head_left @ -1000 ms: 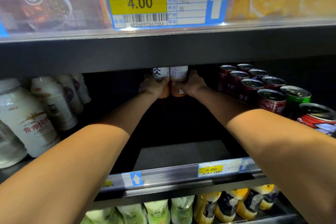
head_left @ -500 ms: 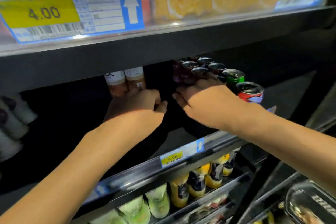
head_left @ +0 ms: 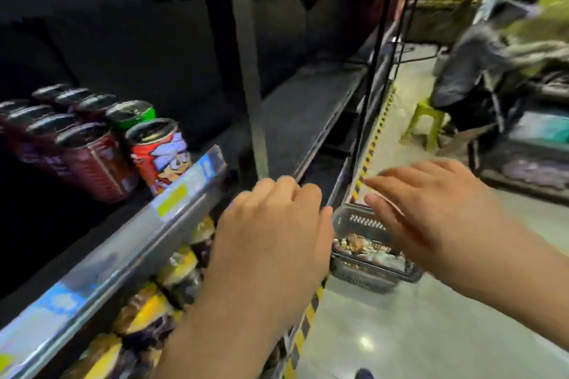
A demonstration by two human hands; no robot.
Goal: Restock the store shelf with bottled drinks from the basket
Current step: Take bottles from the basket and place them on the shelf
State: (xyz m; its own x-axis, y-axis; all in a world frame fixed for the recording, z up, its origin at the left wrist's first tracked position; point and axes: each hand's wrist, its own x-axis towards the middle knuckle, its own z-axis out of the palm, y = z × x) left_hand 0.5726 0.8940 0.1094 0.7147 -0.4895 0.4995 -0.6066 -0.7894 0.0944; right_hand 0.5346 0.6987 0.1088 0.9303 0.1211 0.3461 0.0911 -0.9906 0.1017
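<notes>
Hovering in the aisle just off the shelf edge, both hands are empty: the left hand [head_left: 271, 234] has its fingers loosely curled downward around nothing, and the right hand [head_left: 425, 203] is spread, its fingers relaxed and reaching leftward. Seen between and below them, a dark plastic basket [head_left: 360, 278] sits on the floor [head_left: 400, 332], close against the foot of the shelving. Its contents [head_left: 366, 248] are blurred brown and pale shapes that cannot be made out one by one. Left of the left hand runs a silver price rail [head_left: 123, 243] carrying a yellow tag [head_left: 172, 203], at the front of the dark shelf [head_left: 77, 224]. On that shelf stands a cluster of dark red cans [head_left: 92, 160], with a green can [head_left: 132, 114] and a red cartoon-printed can [head_left: 160, 154] at the cluster's right end. Under the rail, a lower tier holds a row of yellow-and-dark bottles [head_left: 175, 271]. A grey upright post [head_left: 246, 71] divides the shelving. Yellow-and-black striped tape [head_left: 371, 144] lines the floor along the base. Well apart at the far right, a person in dark clothing [head_left: 471, 71] sits on a yellow-green stool [head_left: 425, 123].
</notes>
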